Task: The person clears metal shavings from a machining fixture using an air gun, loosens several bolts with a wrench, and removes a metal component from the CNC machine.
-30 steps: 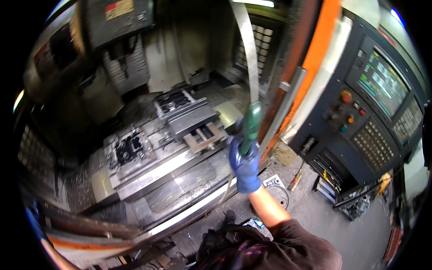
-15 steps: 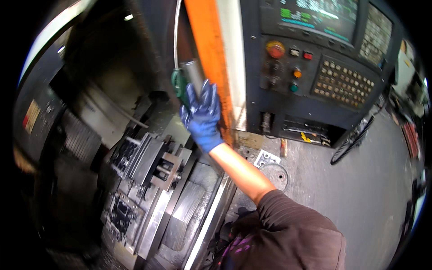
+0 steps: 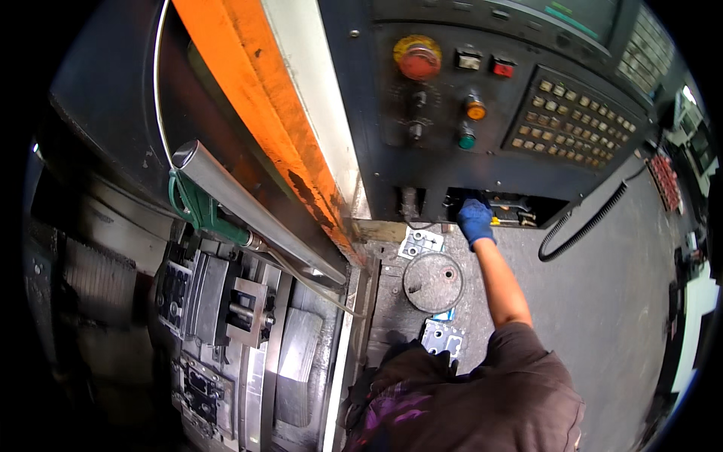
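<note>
Off the green air gun (image 3: 194, 202), now parked beside the steel tube (image 3: 252, 211), my right hand (image 3: 475, 220) reaches into the control-panel recess (image 3: 548, 206); I cannot tell its grip. Nothing visibly out yet.

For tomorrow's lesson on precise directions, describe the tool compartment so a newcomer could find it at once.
Find the dark control panel with the red mushroom button. At its lower edge, a blue-gloved right hand reaches into the tool compartment. It is far wider than the small opening to its left.
</note>
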A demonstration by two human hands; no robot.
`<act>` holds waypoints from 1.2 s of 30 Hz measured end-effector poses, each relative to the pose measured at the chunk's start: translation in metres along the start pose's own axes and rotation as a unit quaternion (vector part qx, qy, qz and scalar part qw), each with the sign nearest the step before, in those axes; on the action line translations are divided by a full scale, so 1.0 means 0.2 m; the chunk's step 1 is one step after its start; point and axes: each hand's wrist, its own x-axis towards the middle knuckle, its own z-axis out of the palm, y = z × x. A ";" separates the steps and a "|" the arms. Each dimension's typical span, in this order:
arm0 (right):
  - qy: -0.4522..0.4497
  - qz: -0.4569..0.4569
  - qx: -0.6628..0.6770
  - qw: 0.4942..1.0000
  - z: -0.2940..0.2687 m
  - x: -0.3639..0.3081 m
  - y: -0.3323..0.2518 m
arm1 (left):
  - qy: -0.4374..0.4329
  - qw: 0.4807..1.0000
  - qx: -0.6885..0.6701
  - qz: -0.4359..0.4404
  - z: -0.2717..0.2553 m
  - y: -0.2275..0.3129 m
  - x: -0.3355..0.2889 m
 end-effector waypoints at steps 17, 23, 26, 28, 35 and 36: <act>0.011 -0.318 -0.003 0.948 -0.40 -0.04 0.02 | -0.421 0.800 -0.410 0.121 0.61 1.55 -0.09; -0.280 -0.278 0.358 0.846 -0.71 -0.66 -0.65 | -0.330 0.786 -0.518 0.073 0.73 1.37 -0.13; -0.395 -0.109 0.544 0.732 -0.62 -0.96 -1.18 | -0.266 0.853 -0.421 0.154 0.82 1.38 -0.10; -0.507 0.088 0.731 0.448 -0.64 -1.04 -1.55 | -0.353 0.864 -0.306 0.189 0.63 1.31 0.02; -0.615 0.346 0.694 0.144 -0.17 -1.34 -2.36 | -0.266 0.911 -0.313 0.026 0.98 0.73 0.04; -0.666 0.232 0.708 0.048 -0.04 -1.42 -2.39 | -0.301 0.902 -0.309 0.006 0.97 0.67 0.04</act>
